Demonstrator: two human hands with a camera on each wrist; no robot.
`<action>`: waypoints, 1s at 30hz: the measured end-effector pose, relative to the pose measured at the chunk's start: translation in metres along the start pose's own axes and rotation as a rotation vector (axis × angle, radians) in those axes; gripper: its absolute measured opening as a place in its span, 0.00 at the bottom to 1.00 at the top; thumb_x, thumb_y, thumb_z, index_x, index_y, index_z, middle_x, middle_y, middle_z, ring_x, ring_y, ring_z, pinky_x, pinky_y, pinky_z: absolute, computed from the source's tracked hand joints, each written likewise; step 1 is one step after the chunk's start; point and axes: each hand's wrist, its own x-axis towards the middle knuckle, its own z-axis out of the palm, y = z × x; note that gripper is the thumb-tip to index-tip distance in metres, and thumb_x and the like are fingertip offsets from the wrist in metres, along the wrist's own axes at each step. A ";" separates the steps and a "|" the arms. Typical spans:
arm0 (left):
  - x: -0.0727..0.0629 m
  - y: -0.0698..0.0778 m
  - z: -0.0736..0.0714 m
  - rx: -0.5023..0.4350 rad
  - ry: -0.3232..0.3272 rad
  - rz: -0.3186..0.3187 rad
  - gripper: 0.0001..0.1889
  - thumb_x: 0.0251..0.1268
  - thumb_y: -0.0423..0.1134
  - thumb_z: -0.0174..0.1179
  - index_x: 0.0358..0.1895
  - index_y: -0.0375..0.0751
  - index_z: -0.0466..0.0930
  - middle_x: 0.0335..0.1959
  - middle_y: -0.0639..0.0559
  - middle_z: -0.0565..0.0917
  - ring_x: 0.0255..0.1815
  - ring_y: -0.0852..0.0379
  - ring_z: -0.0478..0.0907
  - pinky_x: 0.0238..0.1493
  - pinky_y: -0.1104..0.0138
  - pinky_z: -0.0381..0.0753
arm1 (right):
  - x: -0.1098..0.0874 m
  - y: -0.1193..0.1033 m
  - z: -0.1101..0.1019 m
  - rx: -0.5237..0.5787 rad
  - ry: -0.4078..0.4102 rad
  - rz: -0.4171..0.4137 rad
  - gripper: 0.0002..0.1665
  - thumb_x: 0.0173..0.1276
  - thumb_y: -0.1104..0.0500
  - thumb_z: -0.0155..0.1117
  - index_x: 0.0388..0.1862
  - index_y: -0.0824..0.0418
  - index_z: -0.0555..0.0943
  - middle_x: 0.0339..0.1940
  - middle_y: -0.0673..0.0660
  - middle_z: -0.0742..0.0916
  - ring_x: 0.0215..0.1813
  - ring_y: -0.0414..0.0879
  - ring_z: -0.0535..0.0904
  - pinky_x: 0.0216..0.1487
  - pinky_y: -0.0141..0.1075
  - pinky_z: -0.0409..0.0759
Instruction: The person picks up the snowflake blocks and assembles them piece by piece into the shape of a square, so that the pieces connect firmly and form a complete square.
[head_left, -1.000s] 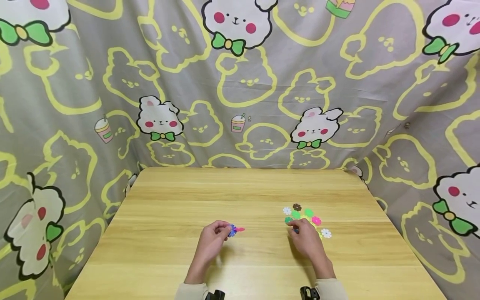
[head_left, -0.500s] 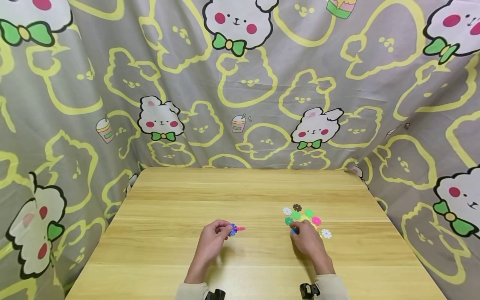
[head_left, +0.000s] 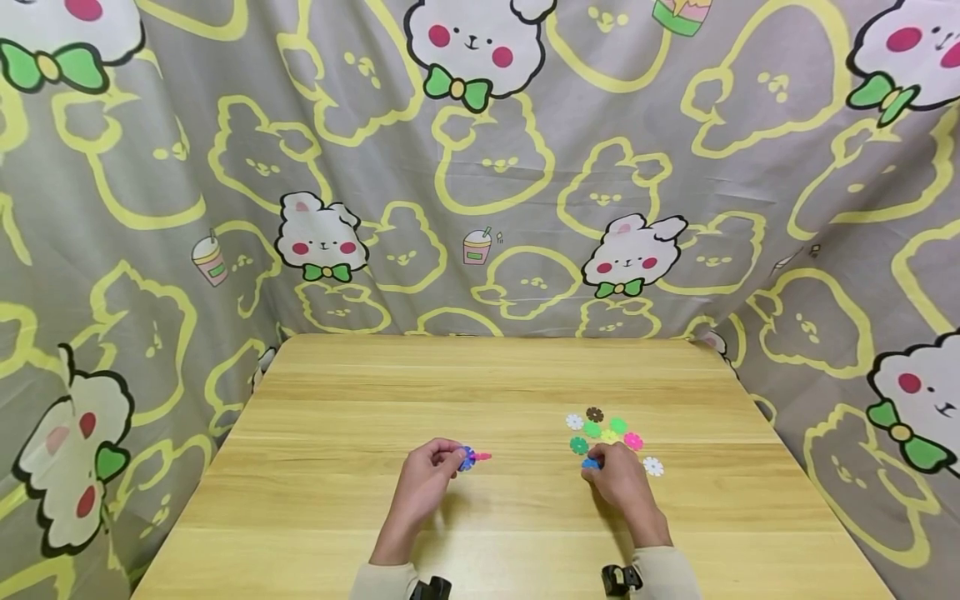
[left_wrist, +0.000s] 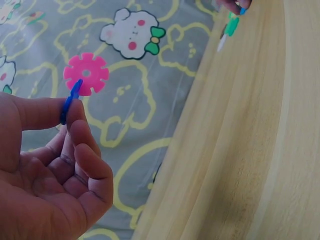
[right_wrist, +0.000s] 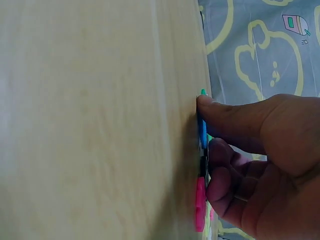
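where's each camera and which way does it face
Head: worn there, facing forward and down at the pale wooden table; left grip, right grip, beige sleeves show.
Left wrist: worn there, facing left grip and pink notched plastic disc.
Right wrist: worn there, facing right grip and blue plastic disc.
Head and left wrist share pink disc, both grips.

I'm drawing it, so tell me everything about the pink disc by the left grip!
This pink plastic-looking disc has a notched rim and central hole. It seems slotted into a blue plastic disc pinched in the left grip, touching nothing else visible. It's held above the wooden table, nearly edge-on in the head view.
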 end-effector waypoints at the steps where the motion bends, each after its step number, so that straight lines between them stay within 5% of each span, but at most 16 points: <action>1: 0.000 0.000 0.000 0.002 0.000 0.001 0.12 0.68 0.43 0.59 0.46 0.39 0.81 0.33 0.50 0.81 0.33 0.50 0.76 0.27 0.72 0.72 | 0.000 0.000 -0.001 0.003 -0.005 0.001 0.15 0.56 0.61 0.73 0.41 0.66 0.84 0.39 0.61 0.83 0.38 0.50 0.79 0.41 0.47 0.80; 9: 0.000 0.000 0.001 0.003 -0.002 0.001 0.12 0.67 0.43 0.59 0.46 0.39 0.81 0.32 0.50 0.81 0.33 0.51 0.76 0.28 0.72 0.72 | -0.004 0.000 -0.003 0.001 -0.034 0.041 0.15 0.57 0.57 0.73 0.37 0.61 0.77 0.32 0.55 0.80 0.31 0.46 0.72 0.29 0.35 0.69; 15: -0.001 0.000 0.000 -0.001 -0.002 -0.005 0.13 0.68 0.43 0.59 0.46 0.38 0.81 0.34 0.50 0.82 0.34 0.53 0.76 0.30 0.72 0.74 | -0.006 -0.002 -0.002 0.024 -0.065 0.037 0.14 0.61 0.55 0.70 0.39 0.60 0.76 0.31 0.54 0.82 0.31 0.45 0.74 0.30 0.36 0.73; 23: -0.002 0.000 0.001 0.026 0.011 0.013 0.12 0.66 0.43 0.60 0.44 0.39 0.81 0.32 0.50 0.82 0.35 0.48 0.79 0.30 0.71 0.74 | -0.008 -0.018 0.003 0.130 -0.068 0.007 0.09 0.71 0.54 0.60 0.44 0.57 0.74 0.29 0.52 0.80 0.31 0.44 0.72 0.33 0.36 0.71; 30: -0.002 -0.001 0.001 0.033 0.017 0.008 0.13 0.66 0.44 0.60 0.45 0.38 0.81 0.32 0.50 0.81 0.33 0.51 0.77 0.29 0.71 0.73 | -0.011 -0.038 0.004 0.324 -0.036 -0.021 0.05 0.74 0.55 0.56 0.46 0.50 0.75 0.25 0.52 0.80 0.24 0.42 0.70 0.24 0.32 0.67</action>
